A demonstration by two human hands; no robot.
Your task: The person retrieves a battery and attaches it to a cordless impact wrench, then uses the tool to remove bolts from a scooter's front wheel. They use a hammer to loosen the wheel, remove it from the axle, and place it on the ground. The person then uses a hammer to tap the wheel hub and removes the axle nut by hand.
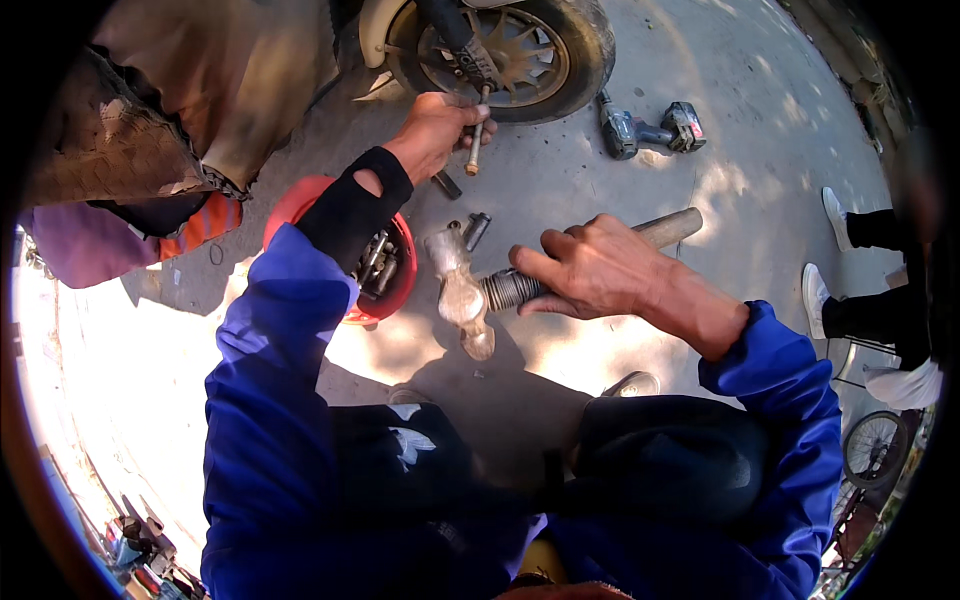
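My left hand (434, 133) grips a slim metal rod (472, 160) with a nut at its lower end, held at the dark fork leg (466, 50) of a spoked-pattern wheel (525, 65). My right hand (590, 265) is wrapped round the wooden handle (670, 225) of a hammer, whose worn metal head (462, 298) points left, with coiled binding below it. Under my left arm a red bowl (395, 300) holds metal parts (378, 260). A short dark bar (448, 185) and a small metal cylinder (478, 230) lie on the ground between my hands.
A cordless power tool (652, 132) lies right of the wheel on the concrete. At upper left are draped covers (180, 80) and purple and orange cloth (100, 240). Another person's legs and white shoes (815, 300) are at right, near a bicycle wheel (875, 445). Assorted items (135, 550) lie lower left.
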